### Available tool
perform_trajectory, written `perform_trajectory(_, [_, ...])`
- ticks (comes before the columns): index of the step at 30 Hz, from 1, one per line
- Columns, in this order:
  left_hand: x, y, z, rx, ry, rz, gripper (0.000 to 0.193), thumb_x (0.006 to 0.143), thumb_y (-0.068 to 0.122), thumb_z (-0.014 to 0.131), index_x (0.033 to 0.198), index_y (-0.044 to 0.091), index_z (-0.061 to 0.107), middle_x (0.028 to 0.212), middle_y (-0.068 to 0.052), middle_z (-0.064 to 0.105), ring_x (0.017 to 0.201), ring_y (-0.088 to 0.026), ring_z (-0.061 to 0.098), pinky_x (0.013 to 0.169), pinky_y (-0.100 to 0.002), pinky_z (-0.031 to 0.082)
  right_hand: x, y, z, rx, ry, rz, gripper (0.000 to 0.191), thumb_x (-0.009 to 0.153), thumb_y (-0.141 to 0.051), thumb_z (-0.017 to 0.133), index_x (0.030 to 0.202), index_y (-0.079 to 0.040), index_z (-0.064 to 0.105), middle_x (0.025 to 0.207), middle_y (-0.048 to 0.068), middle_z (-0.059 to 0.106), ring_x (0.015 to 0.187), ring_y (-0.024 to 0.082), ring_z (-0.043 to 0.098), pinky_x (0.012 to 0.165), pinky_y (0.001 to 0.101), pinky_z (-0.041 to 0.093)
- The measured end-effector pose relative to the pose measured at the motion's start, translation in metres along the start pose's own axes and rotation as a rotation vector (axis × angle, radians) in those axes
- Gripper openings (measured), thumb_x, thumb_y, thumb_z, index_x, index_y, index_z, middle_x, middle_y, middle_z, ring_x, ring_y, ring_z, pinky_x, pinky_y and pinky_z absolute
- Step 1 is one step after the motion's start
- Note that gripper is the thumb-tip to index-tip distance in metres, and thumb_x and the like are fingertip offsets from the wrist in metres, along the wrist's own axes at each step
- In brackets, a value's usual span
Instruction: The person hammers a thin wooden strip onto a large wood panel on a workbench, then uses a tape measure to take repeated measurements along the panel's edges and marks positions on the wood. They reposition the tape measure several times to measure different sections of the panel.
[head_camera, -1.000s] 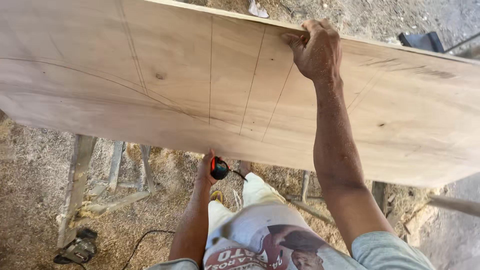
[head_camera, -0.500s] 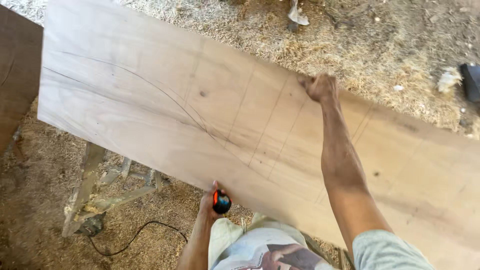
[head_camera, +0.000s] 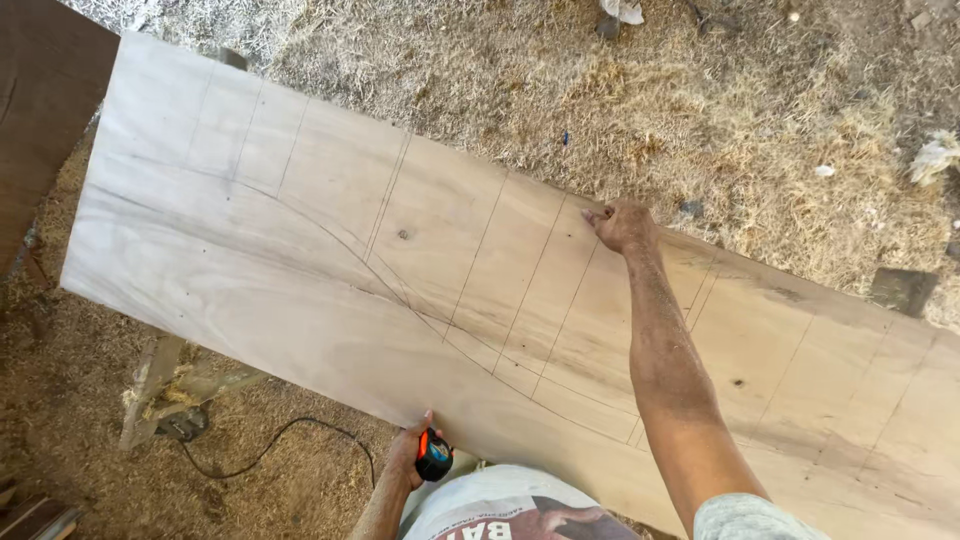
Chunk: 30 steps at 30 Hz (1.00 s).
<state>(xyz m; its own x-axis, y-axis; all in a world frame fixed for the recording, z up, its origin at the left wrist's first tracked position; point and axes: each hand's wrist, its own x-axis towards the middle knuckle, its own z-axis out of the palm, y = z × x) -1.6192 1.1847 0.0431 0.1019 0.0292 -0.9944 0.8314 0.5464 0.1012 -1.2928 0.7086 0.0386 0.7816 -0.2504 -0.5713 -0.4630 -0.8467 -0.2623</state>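
Your left hand (head_camera: 405, 462) was closed around a small black and orange tape measure (head_camera: 434, 455), and its thumb pressed against the near edge of the board (head_camera: 300, 260). This way one hand did two jobs, keeping the tool ready and steadying the edge. Your right hand (head_camera: 622, 224) lay at the far edge of the same board, the fingers curled over it in a closed grip. With one hand on each long edge you could control the wide piece from both sides.

The board lay flat and slanted across the view, at waist height just in front of you. It rested on a rough wooden stand (head_camera: 160, 375), whose legs showed under its left part. On its face there were straight pencil lines (head_camera: 478, 258) across the width and one long curved line (head_camera: 330, 232) running through them.

Below, a black cable (head_camera: 280, 440) lay on the sawdust ground (head_camera: 700, 110). At the far left, part of a darker panel (head_camera: 40, 120) entered the view.
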Motion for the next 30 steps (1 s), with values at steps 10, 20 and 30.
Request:
perform_trajectory(10, [0.01,-0.015,-0.1,0.082,-0.021,0.018,0.032,0.093,0.034,0.077,0.102,0.006,0.063,0.078,-0.007,0.062,0.061,-0.017,0.062,0.054,-0.032,0.056,-0.079,-0.043,0.048,0.046,-0.044,0.02,0.057,0.095,-0.068,0.063,0.105,-0.013,0.071,0.089,0.005,0.069,0.077,0.019,0.064,0.072,0.0389,0.061])
perform_trajectory(20, [-0.002,0.015,-0.146,0.917,-0.099,0.068,0.023,0.091,0.022,0.079,0.097,0.002,0.069,0.071,-0.008,0.067,0.059,-0.02,0.063,0.05,-0.035,0.051,-0.22,-0.085,0.103,0.107,0.48,-0.137,0.051,0.09,-0.039,0.079,0.121,-0.002,0.064,0.133,0.023,0.058,0.102,0.031,0.066,0.083,0.0437,0.057])
perform_trajectory(30, [-0.061,-0.03,-0.093,0.762,-0.445,-0.1,0.026,0.095,0.029,0.067,0.097,0.003,0.059,0.083,-0.012,0.068,0.072,-0.027,0.071,0.063,-0.043,0.06,-0.433,-0.063,0.209,0.353,0.447,-0.411,0.023,0.095,-0.022,0.064,0.111,-0.009,0.075,0.112,0.015,0.076,0.105,0.031,0.072,0.097,0.0393,0.059])
